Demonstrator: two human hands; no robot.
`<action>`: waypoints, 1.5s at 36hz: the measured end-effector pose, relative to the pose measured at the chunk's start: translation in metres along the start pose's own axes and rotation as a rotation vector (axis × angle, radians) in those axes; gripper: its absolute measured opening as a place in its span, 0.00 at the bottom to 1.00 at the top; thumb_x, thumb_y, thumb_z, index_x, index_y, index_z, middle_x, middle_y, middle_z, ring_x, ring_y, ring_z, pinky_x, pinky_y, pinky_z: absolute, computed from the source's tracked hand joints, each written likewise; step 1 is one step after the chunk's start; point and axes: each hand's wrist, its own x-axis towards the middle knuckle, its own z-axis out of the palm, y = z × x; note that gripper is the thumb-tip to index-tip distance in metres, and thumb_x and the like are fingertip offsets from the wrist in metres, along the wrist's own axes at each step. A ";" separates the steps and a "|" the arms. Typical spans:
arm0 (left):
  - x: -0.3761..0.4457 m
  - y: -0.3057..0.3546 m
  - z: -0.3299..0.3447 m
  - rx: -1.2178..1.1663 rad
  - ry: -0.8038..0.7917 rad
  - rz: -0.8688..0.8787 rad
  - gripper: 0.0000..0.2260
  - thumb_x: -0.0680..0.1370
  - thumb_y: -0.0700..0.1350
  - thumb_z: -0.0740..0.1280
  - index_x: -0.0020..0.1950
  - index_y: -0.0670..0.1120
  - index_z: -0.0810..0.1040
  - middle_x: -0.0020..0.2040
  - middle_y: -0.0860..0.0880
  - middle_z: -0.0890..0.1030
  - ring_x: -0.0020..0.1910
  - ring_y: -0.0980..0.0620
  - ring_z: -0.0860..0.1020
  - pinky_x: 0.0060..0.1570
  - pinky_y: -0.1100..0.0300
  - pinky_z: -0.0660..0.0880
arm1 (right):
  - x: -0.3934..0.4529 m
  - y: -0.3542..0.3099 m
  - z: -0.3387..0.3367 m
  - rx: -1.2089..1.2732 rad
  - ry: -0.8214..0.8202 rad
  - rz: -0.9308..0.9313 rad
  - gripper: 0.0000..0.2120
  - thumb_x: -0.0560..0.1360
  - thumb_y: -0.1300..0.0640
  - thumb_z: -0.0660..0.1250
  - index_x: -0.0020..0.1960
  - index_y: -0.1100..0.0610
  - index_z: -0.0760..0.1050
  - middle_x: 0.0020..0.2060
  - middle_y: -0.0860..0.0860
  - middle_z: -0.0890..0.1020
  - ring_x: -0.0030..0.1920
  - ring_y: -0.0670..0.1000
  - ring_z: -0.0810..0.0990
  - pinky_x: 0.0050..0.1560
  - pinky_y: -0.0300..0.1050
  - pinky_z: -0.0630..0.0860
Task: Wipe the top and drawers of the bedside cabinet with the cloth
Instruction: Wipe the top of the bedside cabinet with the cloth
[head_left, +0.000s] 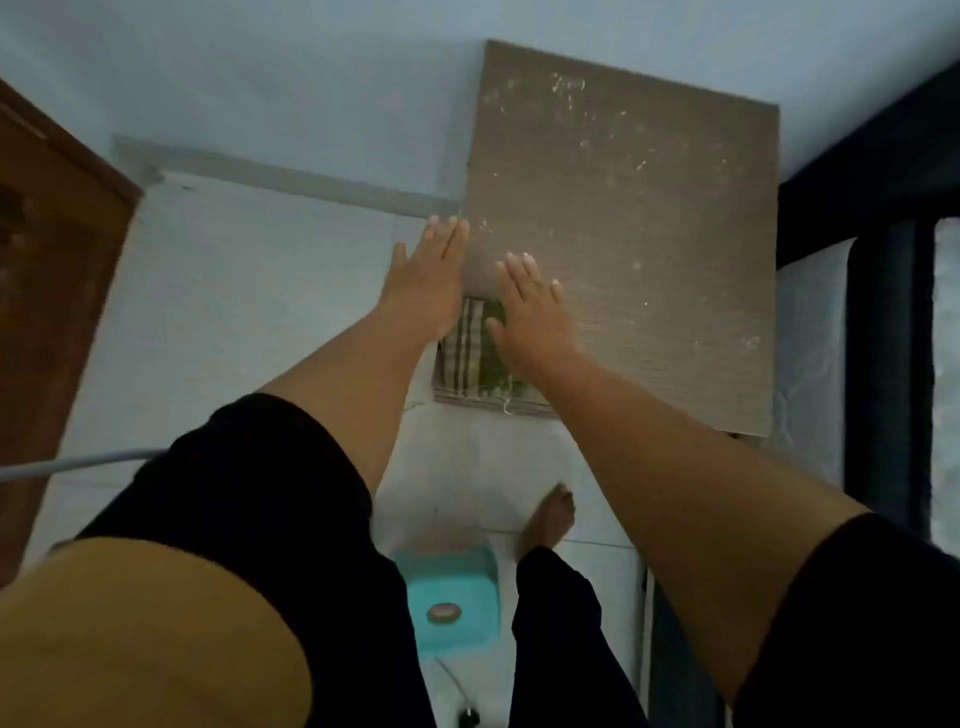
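- Nearest, down at 6 o'clock by the person's bare foot (550, 519), a turquoise stool (452, 597) stands on the pale floor; I'd keep the feet planted wide of it while leaning in.
- Next out, the striped cloth (475, 348) lies on the near-left corner of the bedside cabinet (649, 234), at about 7 o'clock on its top, part under the right hand.
- The right hand (530, 312) lies flat with fingers straight and spread, its palm on the cloth and fingertips on bare wood; it grips nothing.
- The left hand (428, 280) is likewise flat and open at the cabinet's left edge, 9 o'clock of the cloth; whether it touches the cloth I can't quite tell in this dim light.
- To my eye the wipe hasn't covered the top: better to gather the cloth fully under the palm first.
- Farthest, pale specks (571, 88) dot the top towards 12 and 1 o'clock; long overlapping strokes should reach there.
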 end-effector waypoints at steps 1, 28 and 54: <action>0.003 0.000 0.003 0.015 -0.029 0.001 0.31 0.80 0.38 0.55 0.78 0.44 0.40 0.79 0.48 0.43 0.78 0.49 0.43 0.75 0.46 0.48 | 0.003 0.000 0.005 -0.033 -0.028 -0.001 0.31 0.81 0.51 0.53 0.77 0.58 0.42 0.78 0.52 0.44 0.78 0.52 0.41 0.76 0.52 0.42; 0.040 -0.010 0.033 -0.016 -0.258 -0.029 0.32 0.78 0.35 0.59 0.78 0.45 0.48 0.79 0.49 0.48 0.78 0.47 0.45 0.74 0.43 0.50 | 0.044 0.007 0.027 -0.105 -0.141 -0.042 0.20 0.76 0.48 0.63 0.63 0.58 0.72 0.62 0.56 0.72 0.65 0.57 0.65 0.63 0.51 0.66; 0.183 0.002 -0.049 -0.994 -0.113 -0.523 0.31 0.82 0.58 0.40 0.75 0.38 0.59 0.75 0.39 0.62 0.73 0.42 0.63 0.72 0.50 0.57 | 0.220 0.080 -0.165 0.228 0.387 0.065 0.13 0.75 0.62 0.57 0.59 0.61 0.70 0.52 0.59 0.78 0.51 0.58 0.75 0.47 0.44 0.68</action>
